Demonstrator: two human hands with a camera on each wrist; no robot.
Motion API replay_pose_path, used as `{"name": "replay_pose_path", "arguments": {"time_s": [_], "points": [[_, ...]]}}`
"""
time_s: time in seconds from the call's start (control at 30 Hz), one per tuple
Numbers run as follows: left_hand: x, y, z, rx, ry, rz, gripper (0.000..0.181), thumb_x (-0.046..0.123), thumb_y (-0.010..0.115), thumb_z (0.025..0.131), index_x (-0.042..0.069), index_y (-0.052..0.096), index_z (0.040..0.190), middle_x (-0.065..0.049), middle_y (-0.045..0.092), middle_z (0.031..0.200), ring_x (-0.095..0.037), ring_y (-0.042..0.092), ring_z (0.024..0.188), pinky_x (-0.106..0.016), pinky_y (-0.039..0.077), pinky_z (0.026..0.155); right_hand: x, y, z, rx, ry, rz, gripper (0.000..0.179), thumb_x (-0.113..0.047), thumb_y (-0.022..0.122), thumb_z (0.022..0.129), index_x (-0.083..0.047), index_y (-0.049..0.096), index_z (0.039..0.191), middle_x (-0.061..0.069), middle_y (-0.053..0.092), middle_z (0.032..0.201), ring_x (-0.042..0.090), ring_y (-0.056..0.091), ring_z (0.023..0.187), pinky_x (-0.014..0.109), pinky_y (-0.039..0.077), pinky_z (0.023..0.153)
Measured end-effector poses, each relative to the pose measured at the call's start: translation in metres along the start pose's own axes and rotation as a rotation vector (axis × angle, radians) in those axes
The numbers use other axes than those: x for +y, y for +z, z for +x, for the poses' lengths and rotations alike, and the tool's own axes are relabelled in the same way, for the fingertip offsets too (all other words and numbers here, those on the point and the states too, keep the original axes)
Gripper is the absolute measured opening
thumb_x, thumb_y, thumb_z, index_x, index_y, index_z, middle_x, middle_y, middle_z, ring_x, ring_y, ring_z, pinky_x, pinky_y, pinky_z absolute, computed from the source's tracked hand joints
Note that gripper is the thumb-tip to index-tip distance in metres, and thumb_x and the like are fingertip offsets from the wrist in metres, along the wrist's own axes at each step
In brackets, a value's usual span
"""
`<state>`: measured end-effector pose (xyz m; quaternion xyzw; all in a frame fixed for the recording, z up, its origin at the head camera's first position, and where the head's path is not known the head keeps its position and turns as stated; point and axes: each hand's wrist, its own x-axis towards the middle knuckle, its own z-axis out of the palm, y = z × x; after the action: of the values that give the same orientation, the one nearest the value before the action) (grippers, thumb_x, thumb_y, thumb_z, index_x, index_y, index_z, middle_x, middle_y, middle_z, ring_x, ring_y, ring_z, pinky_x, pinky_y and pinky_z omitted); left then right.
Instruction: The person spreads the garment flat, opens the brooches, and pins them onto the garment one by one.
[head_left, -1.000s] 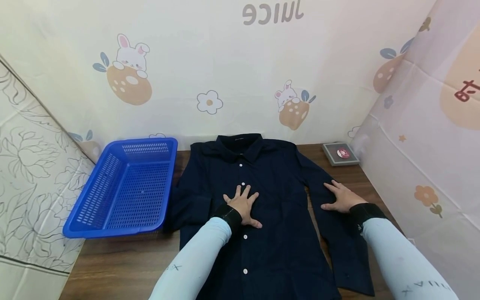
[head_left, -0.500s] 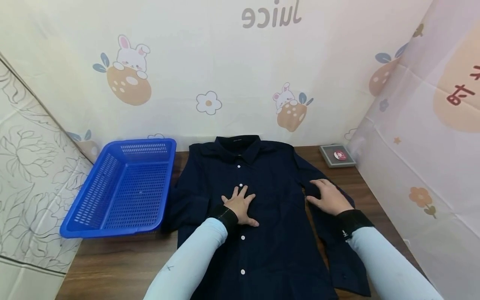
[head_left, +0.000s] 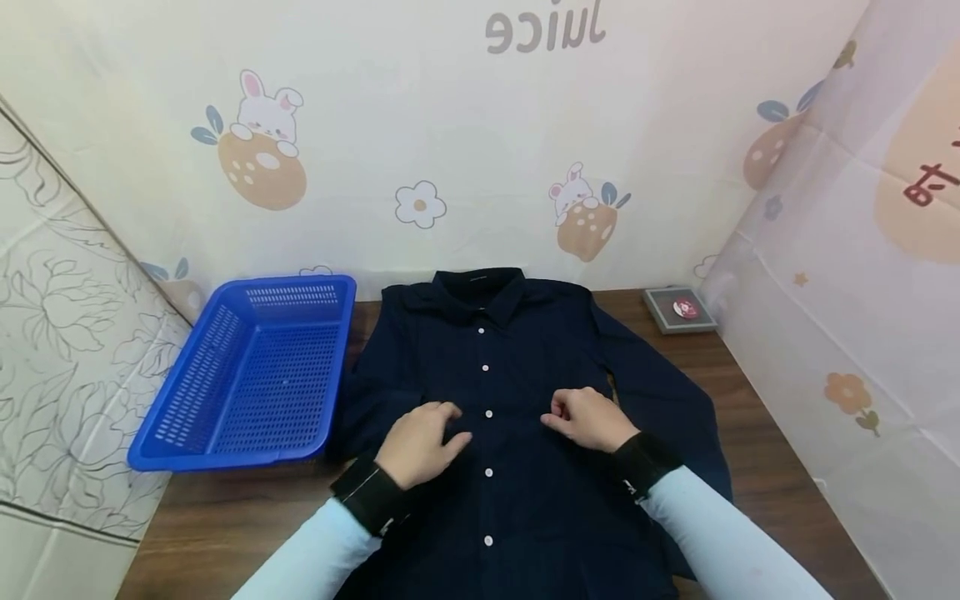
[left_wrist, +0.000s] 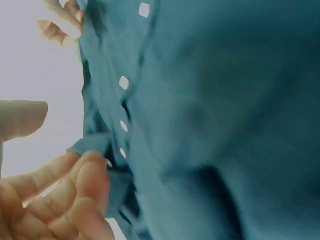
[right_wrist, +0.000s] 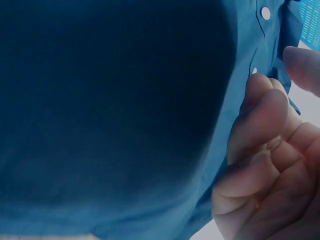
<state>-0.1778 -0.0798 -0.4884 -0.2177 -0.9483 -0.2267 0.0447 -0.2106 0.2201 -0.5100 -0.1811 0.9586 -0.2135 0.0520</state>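
Both hands are over the dark shirt (head_left: 540, 354), and we see the left hand (head_left: 420, 444) with its fingers loosely bent, thumb standing away from them, nothing in its grip. Across the buttons (head_left: 489, 472) we have the right hand (head_left: 590, 419): fingers curled further in, thumb apart, nothing held there either. Fingertips on the cloth? We cannot tell. The shirt lies front up on the wooden table (head_left: 217, 525), just beside the blue basket (head_left: 225, 461). We lose its hem below the head view; the right forearm (head_left: 712, 521) covers part of one sleeve (head_left: 667, 375), and the left wrist view blurs the nearest fabric.
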Motion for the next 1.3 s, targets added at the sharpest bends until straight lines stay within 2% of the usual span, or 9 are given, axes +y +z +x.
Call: {"name": "replay_pose_path", "arguments": {"time_s": [0.1,0.2,0.3,0.43,0.57,0.7,0.87,1.07,1.3], "points": [[-0.017,-0.002,-0.021,0.090,-0.096,0.021,0.032,0.032,0.074,0.083,0.009,0.068,0.104,0.000,0.064,0.081,-0.013,0.059,0.067,-0.033,0.047,0.057,-0.006,0.007,0.006,-0.022,0.030,0.005,0.029,-0.033,0.068,0.090,-0.021,0.053,0.068,-0.009,0.046,0.057,0.006,0.045,0.046,0.025,0.037,0.046],[-0.032,0.001,-0.034,0.160,-0.200,0.059,0.037,0.030,0.077,0.081,0.005,0.064,0.105,-0.007,0.064,0.083,-0.021,0.062,0.066,-0.039,0.049,0.057,-0.010,0.015,0.013,-0.051,0.061,0.021,0.032,-0.035,0.067,0.090,-0.019,0.052,0.066,-0.007,0.046,0.056,0.008,0.045,0.046,0.026,0.036,0.047],[-0.042,0.009,-0.039,0.205,-0.247,0.110,0.043,0.031,0.078,0.079,0.001,0.059,0.104,-0.013,0.062,0.088,-0.029,0.063,0.068,-0.044,0.050,0.058,-0.011,0.022,0.019,-0.069,0.097,0.022,0.034,-0.037,0.067,0.089,-0.018,0.052,0.065,-0.006,0.046,0.056,0.009,0.045,0.047,0.026,0.036,0.047],[-0.050,0.020,-0.033,0.245,-0.248,0.178,0.052,0.033,0.080,0.076,-0.001,0.054,0.106,-0.016,0.056,0.090,-0.032,0.060,0.067,-0.046,0.049,0.055,-0.012,0.026,0.023,-0.074,0.140,0.014,0.037,-0.038,0.067,0.089,-0.017,0.052,0.063,-0.004,0.047,0.056,0.012,0.046,0.047,0.028,0.036,0.047],[-0.054,0.027,-0.022,0.231,-0.246,0.248,0.064,0.033,0.082,0.073,0.002,0.053,0.120,-0.018,0.057,0.092,-0.034,0.060,0.068,-0.048,0.050,0.054,-0.012,0.029,0.025,-0.082,0.168,-0.006,0.038,-0.040,0.067,0.089,-0.017,0.052,0.063,-0.004,0.047,0.056,0.012,0.046,0.047,0.028,0.035,0.047],[-0.054,0.028,-0.011,0.162,-0.259,0.339,0.077,0.038,0.081,0.074,0.010,0.049,0.138,-0.020,0.061,0.092,-0.034,0.061,0.069,-0.047,0.050,0.053,-0.013,0.031,0.027,-0.084,0.183,-0.039,0.038,-0.041,0.066,0.089,-0.018,0.052,0.062,-0.004,0.047,0.057,0.012,0.047,0.048,0.027,0.035,0.047],[-0.054,0.032,0.001,0.084,-0.281,0.379,0.084,0.043,0.079,0.075,0.010,0.044,0.144,-0.021,0.062,0.090,-0.034,0.061,0.070,-0.047,0.050,0.055,-0.015,0.032,0.031,-0.076,0.185,-0.052,0.038,-0.041,0.066,0.089,-0.017,0.053,0.063,-0.004,0.048,0.057,0.012,0.047,0.049,0.028,0.036,0.048],[-0.056,0.039,0.010,0.069,-0.292,0.373,0.079,0.043,0.078,0.077,0.004,0.047,0.137,-0.023,0.063,0.086,-0.037,0.062,0.069,-0.050,0.050,0.057,-0.009,0.036,0.037,-0.102,0.221,-0.008,0.039,-0.043,0.064,0.090,-0.016,0.055,0.063,-0.003,0.050,0.057,0.013,0.049,0.050,0.029,0.038,0.049],[-0.064,0.041,0.013,0.075,-0.298,0.334,0.050,0.036,0.074,0.081,0.003,0.051,0.110,-0.020,0.059,0.072,-0.038,0.061,0.063,-0.050,0.049,0.055,0.001,0.042,0.039,-0.097,0.221,0.107,0.041,-0.038,0.064,0.092,-0.016,0.054,0.058,-0.004,0.048,0.052,0.013,0.049,0.047,0.027,0.037,0.047]]}}
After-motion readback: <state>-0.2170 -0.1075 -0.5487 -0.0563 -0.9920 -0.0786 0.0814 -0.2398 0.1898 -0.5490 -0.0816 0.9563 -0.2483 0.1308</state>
